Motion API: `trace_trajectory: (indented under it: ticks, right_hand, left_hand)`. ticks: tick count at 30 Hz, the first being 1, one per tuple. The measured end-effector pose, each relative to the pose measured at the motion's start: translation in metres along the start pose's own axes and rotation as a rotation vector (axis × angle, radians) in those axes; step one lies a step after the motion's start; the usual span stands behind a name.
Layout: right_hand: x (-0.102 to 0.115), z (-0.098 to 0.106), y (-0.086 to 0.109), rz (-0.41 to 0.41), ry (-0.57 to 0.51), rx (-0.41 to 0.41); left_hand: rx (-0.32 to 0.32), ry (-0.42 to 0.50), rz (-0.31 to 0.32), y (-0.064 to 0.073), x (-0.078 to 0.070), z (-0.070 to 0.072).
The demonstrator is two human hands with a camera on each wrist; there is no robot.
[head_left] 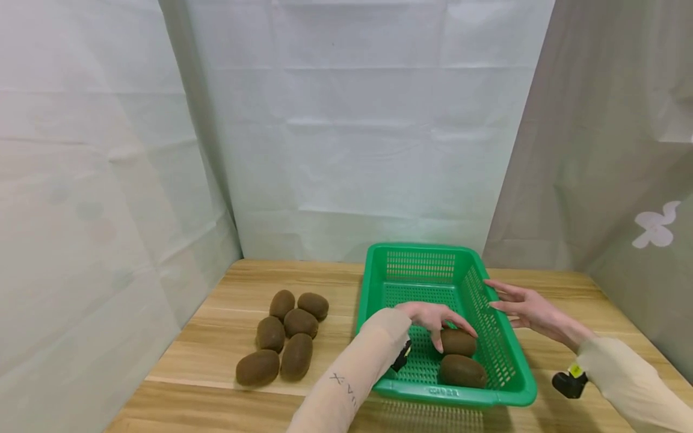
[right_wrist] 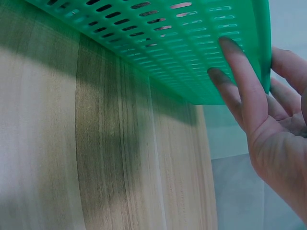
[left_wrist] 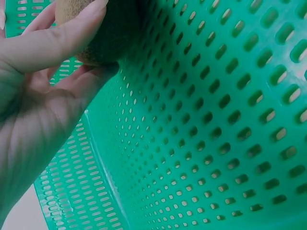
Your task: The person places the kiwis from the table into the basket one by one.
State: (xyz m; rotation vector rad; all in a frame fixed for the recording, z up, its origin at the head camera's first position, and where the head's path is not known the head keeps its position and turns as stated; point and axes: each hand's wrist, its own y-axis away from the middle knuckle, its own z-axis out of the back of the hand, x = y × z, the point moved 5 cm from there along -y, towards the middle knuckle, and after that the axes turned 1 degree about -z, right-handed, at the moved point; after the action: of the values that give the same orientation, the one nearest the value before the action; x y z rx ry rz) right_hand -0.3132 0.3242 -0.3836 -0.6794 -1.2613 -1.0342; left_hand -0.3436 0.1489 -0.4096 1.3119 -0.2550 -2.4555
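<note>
My left hand (head_left: 431,316) reaches into a green plastic basket (head_left: 503,396) and grips a brown kiwi (head_left: 459,343) near the right wall. In the left wrist view, its thumb (left_wrist: 53,42) lies across the fuzzy kiwi (left_wrist: 108,36) while fingers wrap the other side. A second kiwi (head_left: 462,371) lies in the basket just in front of the held one. On the basket's right side, my right hand (head_left: 533,310) touches the rim and outer wall. The right wrist view has two nearly straight fingers (right_wrist: 247,93) against the slotted wall (right_wrist: 192,52).
Several kiwis (head_left: 301,323) lie in a loose cluster on the wooden table (head_left: 216,337), left of the basket. White sheeting (head_left: 373,138) hangs behind the table, with more sheeting along both sides. Small black wrist devices (head_left: 569,383) show below the forearms.
</note>
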Motion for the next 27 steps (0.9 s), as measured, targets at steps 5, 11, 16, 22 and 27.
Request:
trace_trajectory:
  ticks: [5,11,16,22,27]
  right_hand:
    - [-0.001,0.0,-0.001,0.005,-0.004,0.004]
    - [-0.002,0.001,-0.001,0.004,-0.01,0.012]
    - [-0.003,0.001,0.0,0.009,0.003,0.022]
    - [-0.001,-0.001,0.001,0.004,0.002,0.023]
    - [0.002,0.0,0.002,0.007,0.012,0.027]
  left_hand:
    - [-0.012,0.039,-0.004,0.002,0.001,0.001]
    - [-0.034,0.019,0.031,0.006,-0.007,0.003]
    - [-0.049,0.017,0.051,0.012,-0.019,0.006]
    - [-0.071,0.032,0.035,0.021,-0.033,0.012]
    - [-0.115,0.022,-0.03,0.032,-0.05,0.021]
